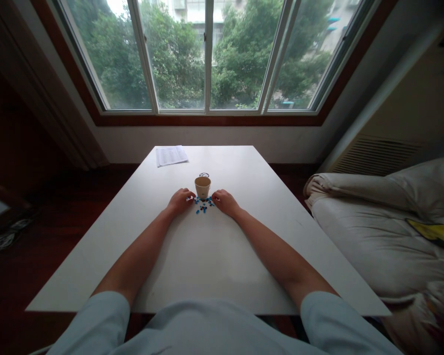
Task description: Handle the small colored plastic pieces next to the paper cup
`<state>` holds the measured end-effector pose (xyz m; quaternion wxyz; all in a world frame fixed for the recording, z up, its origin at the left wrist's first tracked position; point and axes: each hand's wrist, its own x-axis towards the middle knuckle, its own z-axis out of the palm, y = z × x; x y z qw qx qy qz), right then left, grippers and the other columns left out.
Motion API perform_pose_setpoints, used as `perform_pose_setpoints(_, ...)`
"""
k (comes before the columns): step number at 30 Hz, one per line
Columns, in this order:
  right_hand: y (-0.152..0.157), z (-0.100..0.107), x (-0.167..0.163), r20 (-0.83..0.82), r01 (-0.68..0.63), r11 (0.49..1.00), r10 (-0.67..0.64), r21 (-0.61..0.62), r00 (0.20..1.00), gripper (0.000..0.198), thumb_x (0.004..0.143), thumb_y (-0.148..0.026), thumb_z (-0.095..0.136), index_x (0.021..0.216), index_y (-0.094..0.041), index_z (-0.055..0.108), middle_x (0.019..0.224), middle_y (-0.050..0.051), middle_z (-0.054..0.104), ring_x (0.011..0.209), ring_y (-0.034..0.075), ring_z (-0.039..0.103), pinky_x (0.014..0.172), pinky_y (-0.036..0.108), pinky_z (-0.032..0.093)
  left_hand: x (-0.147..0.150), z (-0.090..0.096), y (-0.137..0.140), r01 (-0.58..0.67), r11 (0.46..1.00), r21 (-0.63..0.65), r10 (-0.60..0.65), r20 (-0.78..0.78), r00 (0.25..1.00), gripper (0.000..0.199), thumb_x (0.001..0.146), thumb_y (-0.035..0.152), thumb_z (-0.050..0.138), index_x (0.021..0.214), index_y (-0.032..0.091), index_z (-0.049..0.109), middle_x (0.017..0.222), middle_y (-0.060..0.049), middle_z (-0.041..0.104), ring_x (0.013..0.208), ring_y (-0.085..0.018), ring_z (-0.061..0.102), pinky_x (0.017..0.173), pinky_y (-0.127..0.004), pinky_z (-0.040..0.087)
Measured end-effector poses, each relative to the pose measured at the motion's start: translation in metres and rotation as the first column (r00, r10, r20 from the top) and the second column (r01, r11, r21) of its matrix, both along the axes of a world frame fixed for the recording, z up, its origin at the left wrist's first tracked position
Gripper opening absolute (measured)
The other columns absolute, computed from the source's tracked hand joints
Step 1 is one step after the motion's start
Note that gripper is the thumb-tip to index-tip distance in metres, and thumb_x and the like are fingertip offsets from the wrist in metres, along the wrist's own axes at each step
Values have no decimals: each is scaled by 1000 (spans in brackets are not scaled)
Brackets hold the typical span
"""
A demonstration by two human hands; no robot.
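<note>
A beige cup-shaped container [203,189] stands upright on the white table, its mouth facing up. In front of it and around its base lie several small blue and dark pieces [203,209], too small to name. My left hand [181,201] rests just left of the cup, thumb and fingers drawn together at the edge of the pieces. To the right of the cup, my right hand [225,202] has its fingertips pressed together low over the pieces. What either pinch holds, if anything, is too small to make out.
The white table [207,266] spreads around both arms. Printed papers [171,156] lie at its far left corner. A thin dark loop [204,175] sits behind the cup. A light padded sofa [358,236] stands to the right, and a window [207,59] is ahead.
</note>
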<state>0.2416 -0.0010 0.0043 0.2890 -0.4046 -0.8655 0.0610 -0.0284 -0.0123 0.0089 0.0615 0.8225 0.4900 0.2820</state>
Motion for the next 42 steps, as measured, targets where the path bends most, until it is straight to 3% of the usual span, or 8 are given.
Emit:
perform_pose_setpoints(5,-1,3,0,-27,50,999,-50,-12,998,14,91,-16,54,88,-18,68,85,5,64,85,17,53,78,28,42,5,-2,-2,-26,1000,-1,26,-32,999,17,83,21,60,90,24,75,89,-7,65,86,-21,56,78,-32,44)
perform_pose_setpoints(12,-2,1,3,-14,50,997,-50,-57,999,16,79,-12,61,90,-20,70,87,4,62,88,17,51,80,27,42,6,4,-5,-51,999,2,51,-38,998,15,83,19,59,88,22,73,88,-6,67,83,-20,56,73,-31,43)
perform_pose_setpoints(20,-5,4,1,26,61,995,-59,-74,998,10,80,-14,58,83,-19,67,88,5,61,91,17,50,78,25,40,11,4,-9,-74,997,17,74,-44,996,14,83,15,57,86,22,68,89,-4,65,84,-18,56,73,-29,44)
perform_pose_setpoints(26,-7,4,0,-51,121,991,-125,-65,991,8,79,-15,57,84,-19,62,79,2,59,74,14,49,70,24,36,16,2,-10,-69,997,18,70,-47,996,17,80,11,58,89,22,68,90,-4,64,85,-19,56,72,-29,44)
perform_pose_setpoints(35,-5,2,-1,-187,54,998,-51,11,981,16,85,-12,49,90,-20,62,81,2,60,78,15,49,75,25,39,17,2,-10,-64,994,90,61,26,998,23,84,12,55,95,24,72,91,-5,64,87,-19,58,75,-31,47)
perform_pose_setpoints(42,0,-2,-1,-189,-6,1000,10,21,982,19,88,-11,48,89,-20,65,85,4,62,84,17,51,80,27,41,16,15,-13,-214,954,212,172,200,965,20,86,12,53,92,20,70,94,-6,62,82,-17,59,75,-31,49)
